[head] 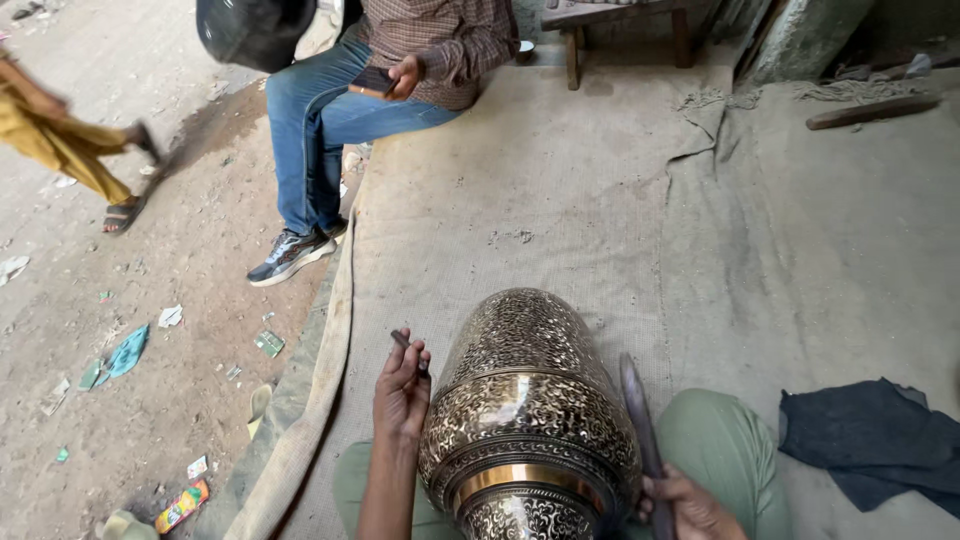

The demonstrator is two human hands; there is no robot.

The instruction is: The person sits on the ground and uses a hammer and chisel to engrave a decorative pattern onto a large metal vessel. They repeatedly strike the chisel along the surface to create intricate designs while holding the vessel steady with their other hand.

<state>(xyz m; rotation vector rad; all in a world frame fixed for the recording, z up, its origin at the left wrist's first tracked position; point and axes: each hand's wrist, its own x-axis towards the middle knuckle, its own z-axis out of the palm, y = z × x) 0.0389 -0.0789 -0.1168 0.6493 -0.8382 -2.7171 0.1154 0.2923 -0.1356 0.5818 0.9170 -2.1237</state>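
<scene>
Left hand [402, 388]: bare, no ring or glove showing, to the left of the engraved brass vase [527, 420].
Left forearm: bare right down to the bottom edge of the view, no sleeve or watch in sight, left of the vase.
Right hand [690, 505]: bare, only partly in view at the bottom edge, just right of the vase.
Trousers [725, 440]: plain pale green cloth, smooth, no pattern or seam detail to make out.
Right leg: a rounded green knee rising to the right of the vase.
Left leg: a narrower strip of the same green cloth, low on the vase's left.
</scene>
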